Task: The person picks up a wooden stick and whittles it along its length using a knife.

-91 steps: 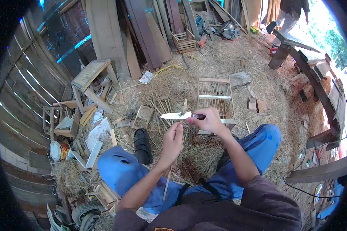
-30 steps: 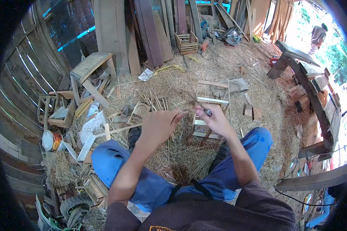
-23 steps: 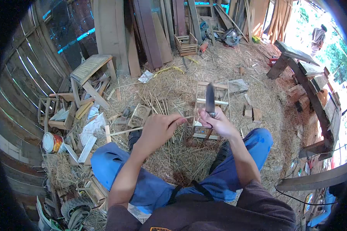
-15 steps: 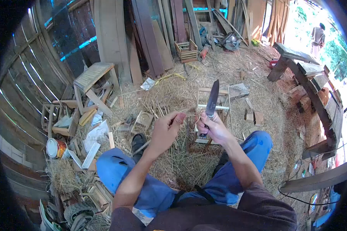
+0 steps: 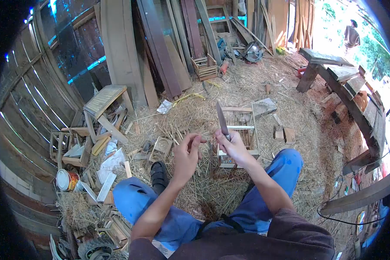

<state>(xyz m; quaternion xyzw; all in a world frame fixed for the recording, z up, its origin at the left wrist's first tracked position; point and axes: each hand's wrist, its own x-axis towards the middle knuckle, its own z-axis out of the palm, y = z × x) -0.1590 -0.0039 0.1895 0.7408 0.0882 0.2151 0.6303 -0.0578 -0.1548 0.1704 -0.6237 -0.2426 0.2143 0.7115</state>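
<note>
right hand (image 5: pixel 235 148): clamped around the handle of a knife (image 5: pixel 222 119), which stands point-up, its blade narrow, smooth, tapering. left hand (image 5: pixel 186 158): just beside it, fingers curled, thumb near the forefinger; whether a thin strip is pinched there cannot be told. hazard, as judged: a slip of the grip or a sudden inward turn of the wrist could bring the bare edge onto the left fingers, both hands being so near. beyond and below: wooden frame (image 5: pixel 240 128), rectangular, thin-barred; trousers (image 5: pixel 132 201), blue cloth, creased; sandal (image 5: pixel 159 175), black, strapped; straw (image 5: pixel 190 186), dry, brittle, tangled, loose footing.
</note>
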